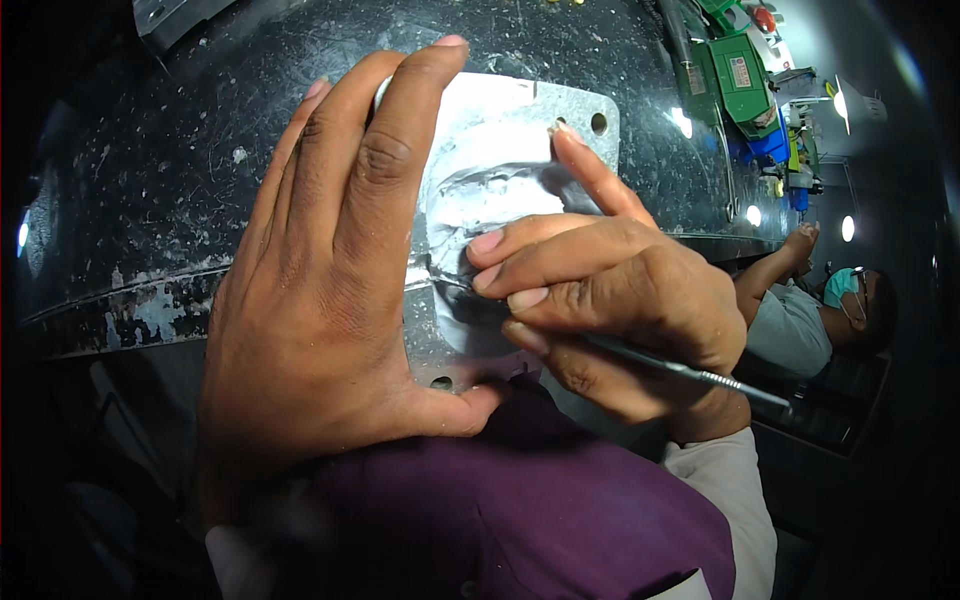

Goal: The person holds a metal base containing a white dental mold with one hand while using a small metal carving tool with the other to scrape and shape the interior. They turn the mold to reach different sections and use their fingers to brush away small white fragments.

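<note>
A grey metal mould plate [575,108] with rounded corners and bolt holes is half over the bench's near edge. White plaster [482,208], with an arch-shaped ridge in its middle, fills it. Along the plate's left side, my left hand [315,255] grips it, fingers reaching to the far edge and thumb at the near edge. My right hand [640,300] pinches a slim metal carving tool [690,373] with a ribbed handle. The tool's working end is at the plaster, mostly hidden by my fingers. My right little finger is raised near a corner hole.
The black, scratched bench [250,70] has a chipped front edge. At the far left lies a metal piece [175,22]. Green bins [738,85], a blue bin [772,145] and a lamp [850,108] stand at the right. Another person [800,325] in a mask sits farther right.
</note>
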Demonstrator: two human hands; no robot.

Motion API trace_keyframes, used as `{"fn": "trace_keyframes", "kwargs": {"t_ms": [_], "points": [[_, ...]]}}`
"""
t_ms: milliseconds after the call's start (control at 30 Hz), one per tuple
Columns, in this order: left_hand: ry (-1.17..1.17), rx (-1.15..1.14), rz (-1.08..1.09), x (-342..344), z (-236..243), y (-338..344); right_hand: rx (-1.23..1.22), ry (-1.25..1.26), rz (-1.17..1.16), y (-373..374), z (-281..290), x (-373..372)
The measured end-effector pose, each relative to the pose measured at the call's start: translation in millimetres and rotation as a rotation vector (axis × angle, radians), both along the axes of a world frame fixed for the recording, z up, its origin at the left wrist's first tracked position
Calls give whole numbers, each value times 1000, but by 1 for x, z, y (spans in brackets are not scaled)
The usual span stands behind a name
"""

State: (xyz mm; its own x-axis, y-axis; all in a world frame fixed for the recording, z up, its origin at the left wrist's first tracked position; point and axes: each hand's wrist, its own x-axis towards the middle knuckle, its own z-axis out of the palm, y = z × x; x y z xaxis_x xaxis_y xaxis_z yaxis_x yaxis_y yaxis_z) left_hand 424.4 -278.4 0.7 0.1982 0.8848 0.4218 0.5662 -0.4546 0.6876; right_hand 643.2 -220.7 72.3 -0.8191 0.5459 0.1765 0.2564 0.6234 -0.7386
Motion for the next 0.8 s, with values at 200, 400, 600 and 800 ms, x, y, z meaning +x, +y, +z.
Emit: {"fn": "trace_keyframes", "kwargs": {"t_ms": [200, 400, 600, 800], "points": [[90, 77, 57, -6, -14, -8, 132, -86, -101, -32, -3, -11], [-16, 82, 36, -11, -1, -16, 236, -135, -186, -63, -7, -21], [9, 56, 54, -13, -1, -18, 237, -36, -205, -64, -19, -17], [93, 5, 17, -7, 23, -15, 248, 92, -196, -59, -30, -12]]}}
